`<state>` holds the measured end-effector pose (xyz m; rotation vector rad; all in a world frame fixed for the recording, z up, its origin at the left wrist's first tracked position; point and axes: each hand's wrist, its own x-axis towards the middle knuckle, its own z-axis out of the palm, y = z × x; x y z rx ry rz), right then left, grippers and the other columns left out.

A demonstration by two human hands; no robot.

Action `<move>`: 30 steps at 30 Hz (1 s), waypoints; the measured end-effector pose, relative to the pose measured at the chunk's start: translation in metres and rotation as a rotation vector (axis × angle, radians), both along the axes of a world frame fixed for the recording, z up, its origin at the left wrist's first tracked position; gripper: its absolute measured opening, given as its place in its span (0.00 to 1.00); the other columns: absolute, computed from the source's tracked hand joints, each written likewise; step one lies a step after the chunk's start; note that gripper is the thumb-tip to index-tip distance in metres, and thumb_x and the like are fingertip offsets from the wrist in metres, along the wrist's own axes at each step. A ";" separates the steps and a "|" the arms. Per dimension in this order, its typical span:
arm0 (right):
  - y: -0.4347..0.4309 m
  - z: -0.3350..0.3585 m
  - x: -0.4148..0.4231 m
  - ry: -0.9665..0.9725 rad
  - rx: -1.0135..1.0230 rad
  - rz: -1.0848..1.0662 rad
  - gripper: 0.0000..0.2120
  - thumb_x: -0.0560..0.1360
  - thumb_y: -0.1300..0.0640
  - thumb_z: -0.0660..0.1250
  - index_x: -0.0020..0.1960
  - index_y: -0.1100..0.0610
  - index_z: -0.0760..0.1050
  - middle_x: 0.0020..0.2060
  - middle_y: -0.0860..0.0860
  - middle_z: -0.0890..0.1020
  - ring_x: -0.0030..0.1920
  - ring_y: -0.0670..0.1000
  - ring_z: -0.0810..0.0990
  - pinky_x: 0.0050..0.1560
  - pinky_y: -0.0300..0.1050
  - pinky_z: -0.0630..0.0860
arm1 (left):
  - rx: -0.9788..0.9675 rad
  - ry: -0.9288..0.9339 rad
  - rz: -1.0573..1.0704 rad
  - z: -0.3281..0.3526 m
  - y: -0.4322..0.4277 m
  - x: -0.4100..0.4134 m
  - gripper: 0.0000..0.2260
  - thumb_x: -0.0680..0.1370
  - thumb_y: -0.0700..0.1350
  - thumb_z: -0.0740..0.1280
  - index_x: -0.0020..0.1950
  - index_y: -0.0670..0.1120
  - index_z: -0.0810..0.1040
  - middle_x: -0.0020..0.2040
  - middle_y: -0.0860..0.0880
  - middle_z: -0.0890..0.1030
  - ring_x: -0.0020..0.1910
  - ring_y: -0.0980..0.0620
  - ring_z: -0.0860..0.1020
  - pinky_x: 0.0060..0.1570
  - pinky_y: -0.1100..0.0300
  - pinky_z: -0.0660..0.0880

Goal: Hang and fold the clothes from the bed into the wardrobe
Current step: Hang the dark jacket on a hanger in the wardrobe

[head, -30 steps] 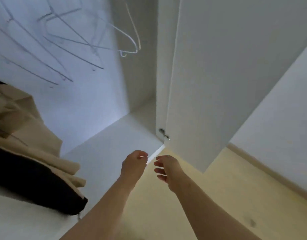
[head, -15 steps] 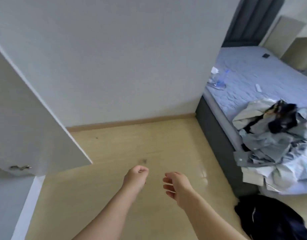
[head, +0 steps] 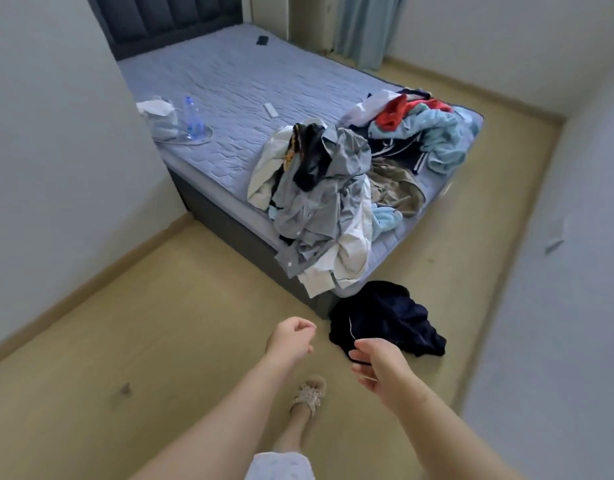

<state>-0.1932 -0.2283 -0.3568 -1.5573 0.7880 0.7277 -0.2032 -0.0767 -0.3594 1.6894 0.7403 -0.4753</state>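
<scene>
Clothes pile (head: 328,206) is seen heaped on the bed (head: 229,84) corner; one dark garment (head: 388,317) lies on the floor (head: 153,327). Left hand (head: 291,339), right hand (head: 380,367): fingers loosely curled, nothing held. Most of the task is judged undone.

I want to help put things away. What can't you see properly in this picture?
Head view, the only one:
Clothes pile on the bed: lower garments are buried under upper ones, so no count.
Dark garment on the floor: crumpled, its kind unclear.
Small dark object near the headboard: too small to name.
Plastic bag beside the bottle: contents hidden by its folds.
</scene>
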 end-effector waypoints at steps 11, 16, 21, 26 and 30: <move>-0.080 -0.077 0.158 0.153 -0.021 -0.215 0.14 0.75 0.67 0.55 0.34 0.55 0.62 0.30 0.51 0.66 0.26 0.47 0.60 0.28 0.38 0.53 | 0.018 0.131 -0.230 -0.056 -0.071 0.205 0.10 0.77 0.40 0.58 0.39 0.51 0.73 0.39 0.53 0.76 0.32 0.57 0.75 0.28 0.65 0.66; -0.108 -0.147 0.208 0.194 -0.054 -0.211 0.11 0.74 0.67 0.55 0.36 0.55 0.60 0.30 0.50 0.66 0.23 0.46 0.59 0.21 0.35 0.54 | 0.031 0.258 -0.300 -0.128 -0.106 0.260 0.09 0.79 0.42 0.59 0.41 0.52 0.74 0.41 0.53 0.78 0.34 0.58 0.76 0.30 0.65 0.68; -0.143 -0.242 0.239 0.271 -0.112 -0.227 0.11 0.74 0.68 0.52 0.36 0.56 0.61 0.32 0.52 0.65 0.27 0.47 0.59 0.20 0.35 0.58 | 0.062 0.320 -0.404 -0.225 -0.142 0.298 0.10 0.79 0.42 0.59 0.42 0.54 0.74 0.43 0.54 0.78 0.37 0.57 0.77 0.31 0.65 0.68; -0.175 -0.344 0.273 0.245 -0.301 -0.010 0.05 0.75 0.64 0.56 0.45 0.56 0.69 0.40 0.51 0.73 0.36 0.50 0.69 0.34 0.42 0.65 | 0.074 0.335 -0.446 -0.336 -0.175 0.326 0.10 0.78 0.43 0.59 0.41 0.55 0.74 0.41 0.55 0.78 0.37 0.57 0.78 0.33 0.63 0.69; -0.192 -0.419 0.296 0.158 -0.568 0.247 0.26 0.74 0.59 0.61 0.70 0.49 0.61 0.67 0.54 0.66 0.61 0.58 0.69 0.56 0.51 0.71 | 0.067 0.379 -0.416 -0.419 -0.199 0.336 0.09 0.78 0.43 0.58 0.41 0.55 0.73 0.41 0.52 0.78 0.39 0.53 0.78 0.39 0.59 0.72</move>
